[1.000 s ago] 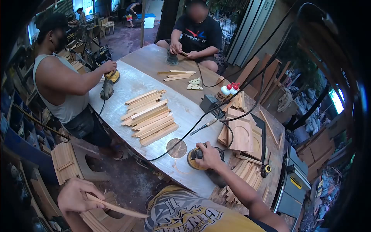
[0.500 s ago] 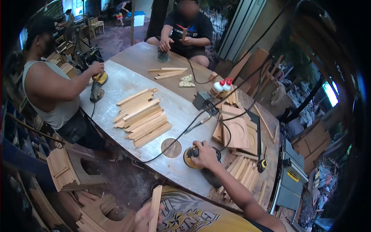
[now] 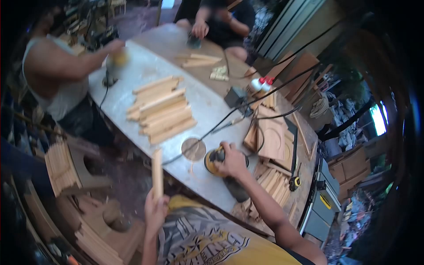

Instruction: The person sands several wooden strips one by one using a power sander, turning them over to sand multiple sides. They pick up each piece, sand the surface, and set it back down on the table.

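Note:
My left hand [image 3: 154,210] grips a narrow wooden slat [image 3: 157,173] and holds it upright, just off the near edge of the grey work table [image 3: 132,84]. My right hand [image 3: 231,161] rests on top of a yellow orbital sander [image 3: 214,159] that sits on the table. A round wooden disc [image 3: 193,149] lies just left of the sander. A black cord [image 3: 247,104] runs from the sander across the table.
A stack of wooden slats [image 3: 160,114] lies mid-table. Square boards with round cut-outs [image 3: 271,139] and more slats sit right of the sander. Glue bottles [image 3: 259,85] stand farther back. One person on the left [image 3: 55,70] and another at the far end [image 3: 212,22] work with sanders.
My left hand has raised the slat from low by my lap to upright beside the table edge. The view has tilted down and is blurred. My right hand stays on the sander.

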The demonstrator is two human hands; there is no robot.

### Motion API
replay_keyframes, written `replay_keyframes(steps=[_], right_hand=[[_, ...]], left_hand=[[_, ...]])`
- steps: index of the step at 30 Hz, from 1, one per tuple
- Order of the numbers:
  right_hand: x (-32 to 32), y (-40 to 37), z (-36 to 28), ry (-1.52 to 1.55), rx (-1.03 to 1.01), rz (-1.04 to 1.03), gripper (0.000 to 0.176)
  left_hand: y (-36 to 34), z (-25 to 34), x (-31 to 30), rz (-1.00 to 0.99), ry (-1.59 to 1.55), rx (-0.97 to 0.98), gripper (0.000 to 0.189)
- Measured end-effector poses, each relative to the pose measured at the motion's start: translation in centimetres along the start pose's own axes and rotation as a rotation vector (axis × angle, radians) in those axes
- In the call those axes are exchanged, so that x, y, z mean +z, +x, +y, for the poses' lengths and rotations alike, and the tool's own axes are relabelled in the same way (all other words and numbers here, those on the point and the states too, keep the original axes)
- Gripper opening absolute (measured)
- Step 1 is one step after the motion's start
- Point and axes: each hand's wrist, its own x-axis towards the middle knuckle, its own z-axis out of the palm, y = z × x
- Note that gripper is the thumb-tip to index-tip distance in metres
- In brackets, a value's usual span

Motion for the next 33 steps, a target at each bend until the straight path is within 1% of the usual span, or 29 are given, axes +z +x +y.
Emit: replay_keyframes(steps=[1,2,3,4,6,7,8,9,11,12,13,15,18,20,21,23,25,27,33], right_hand=[[-0.5,0.1,-0.1,-0.006,-0.004,-0.034,0.072],[-0.4,0.3,0.1,-0.026,-0.041,-0.004,0.071],[0.0,-0.2,0.6,-0.042,-0.071,0.009,0.07],[0.0,-0.4,0.7,-0.027,-0.094,0.007,0.069],[-0.1,-0.7,0.2,-0.008,-0.108,0.009,0.066],[0.0,-0.8,0.1,-0.011,-0.099,0.02,0.064],[0.0,-0.9,0.2,-0.014,-0.082,0.003,0.063],[0.0,-1.0,0.3,-0.028,-0.08,-0.017,0.063],[-0.2,-1.2,0.1,0.002,-0.099,0.001,0.062],[-0.6,-1.5,-0.4,-0.015,-0.058,-0.023,0.062],[-0.6,-1.7,-0.3,-0.027,-0.054,-0.024,0.062],[-0.7,-1.8,0.0,-0.027,-0.103,-0.037,0.06],[-0.7,-2.1,0.5,-0.041,-0.101,-0.059,0.061],[-1.5,-2.5,0.5,-0.038,-0.14,-0.085,0.061],[-1.9,-2.9,0.3,-0.048,-0.165,-0.088,0.059],[-2.2,-3.6,-0.5,-0.125,-0.191,-0.135,0.058],[-2.1,-4.1,-1.2,-0.119,-0.249,-0.133,0.057],[-2.0,-4.7,-2.1,0.002,-0.327,-0.07,0.056],[-0.6,-5.3,-4.8,-0.025,-0.477,-0.124,0.057]], left_hand=[[1.3,-1.4,1.4,-0.015,0.023,0.021,0.035],[2.7,-3.7,1.6,-0.101,0.101,-0.008,0.024],[3.5,-4.6,2.6,-0.133,0.174,0.016,0.022],[4.0,-6.3,3.4,-0.146,0.148,0.029,0.024],[4.4,-6.9,4.2,-0.143,0.144,-0.073,0.028],[4.9,-9.1,4.0,-0.133,0.232,-0.097,0.033],[5.8,-12.1,3.6,-0.098,0.335,0.1,0.036],[5.5,-10.8,3.8,-0.047,0.491,0.085,0.041],[5.8,-9.8,3.5,-0.056,0.73,0.044,0.048],[6.0,-10.0,3.8,-0.06,0.838,0.001,0.055],[5.9,-10.1,3.9,-0.068,0.828,0.0,0.055],[6.2,-9.7,4.6,-0.051,1.047,-0.073,0.058],[6.8,-8.6,5.3,-0.049,1.09,-0.065,0.06],[7.1,-9.2,5.6,-0.012,1.152,-0.018,0.06],[7.1,-9.5,5.7,0.004,1.123,-0.025,0.06],[7.4,-9.7,5.6,-0.014,1.164,-0.025,0.06],[7.1,-9.7,5.8,0.021,1.174,-0.017,0.061],[7.1,-9.7,5.9,0.009,1.17,-0.031,0.061],[6.8,-10.1,6.1,0.069,1.15,-0.013,0.06]])
